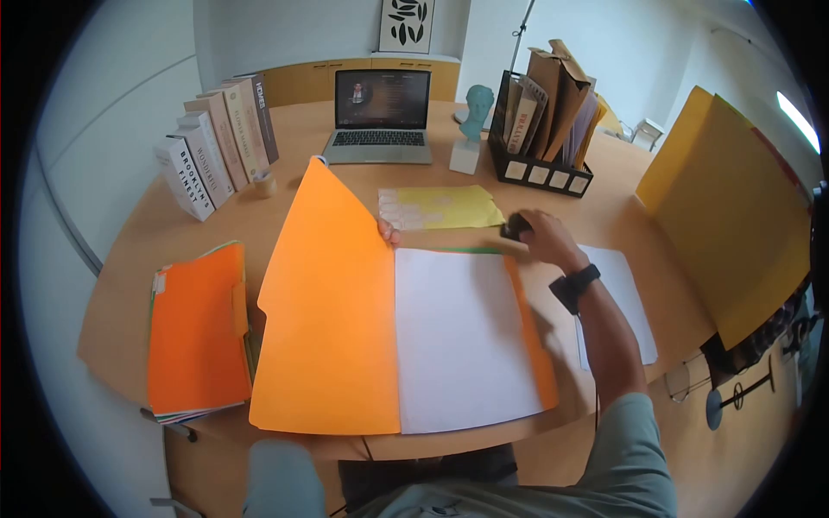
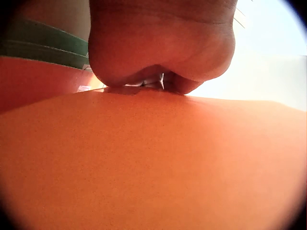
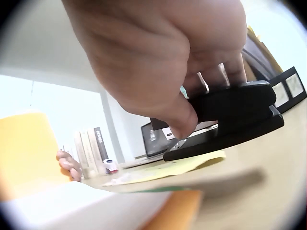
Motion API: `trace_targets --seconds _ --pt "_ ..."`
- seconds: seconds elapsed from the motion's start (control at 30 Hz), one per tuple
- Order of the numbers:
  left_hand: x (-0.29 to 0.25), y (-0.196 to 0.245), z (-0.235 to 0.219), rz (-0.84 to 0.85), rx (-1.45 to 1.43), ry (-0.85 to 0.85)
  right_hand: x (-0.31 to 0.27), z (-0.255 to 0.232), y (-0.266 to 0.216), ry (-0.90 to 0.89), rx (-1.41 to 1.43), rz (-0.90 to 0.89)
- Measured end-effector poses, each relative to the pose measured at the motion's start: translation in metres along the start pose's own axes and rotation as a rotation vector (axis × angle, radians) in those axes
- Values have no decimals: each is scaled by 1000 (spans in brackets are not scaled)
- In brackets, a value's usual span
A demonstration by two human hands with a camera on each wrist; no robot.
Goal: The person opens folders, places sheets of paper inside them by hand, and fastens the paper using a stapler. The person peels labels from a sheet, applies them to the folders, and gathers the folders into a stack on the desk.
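Note:
My right hand (image 1: 549,238) grips a black stapler (image 3: 240,110), held above the table, beyond the far right corner of the orange folder (image 1: 328,345). Fingers lie over the stapler's top with the thumb against its side, and a gap shows between its two arms. The folder stands partly open at the table's front edge, its left cover raised and a stack of white paper (image 1: 471,337) inside. My left hand (image 1: 389,231) holds the raised cover near the fold, fingertips showing past its edge. The rest of that hand is hidden behind the cover in the head view.
A crumpled yellow envelope (image 1: 440,208) lies beyond the folder. More orange folders (image 1: 194,337) are stacked left, a white sheet (image 1: 626,293) right. Behind stand books (image 1: 226,138), a laptop (image 1: 380,138), a bust (image 1: 471,125) and a black file holder (image 1: 544,177). A yellow panel (image 1: 725,207) rises at right.

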State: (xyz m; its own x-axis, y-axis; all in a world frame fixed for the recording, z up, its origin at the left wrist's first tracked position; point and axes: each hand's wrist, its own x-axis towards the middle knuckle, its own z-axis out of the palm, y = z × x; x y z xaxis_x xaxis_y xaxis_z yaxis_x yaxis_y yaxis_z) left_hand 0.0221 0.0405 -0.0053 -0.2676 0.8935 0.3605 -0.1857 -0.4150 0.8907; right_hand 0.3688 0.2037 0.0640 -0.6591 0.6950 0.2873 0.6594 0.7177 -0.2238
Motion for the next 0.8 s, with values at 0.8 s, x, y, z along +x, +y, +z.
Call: trace_targets --seconds 0.8 --pt "0 6 -1 -8 23 -21 49 26 -102 -321 227 -204"
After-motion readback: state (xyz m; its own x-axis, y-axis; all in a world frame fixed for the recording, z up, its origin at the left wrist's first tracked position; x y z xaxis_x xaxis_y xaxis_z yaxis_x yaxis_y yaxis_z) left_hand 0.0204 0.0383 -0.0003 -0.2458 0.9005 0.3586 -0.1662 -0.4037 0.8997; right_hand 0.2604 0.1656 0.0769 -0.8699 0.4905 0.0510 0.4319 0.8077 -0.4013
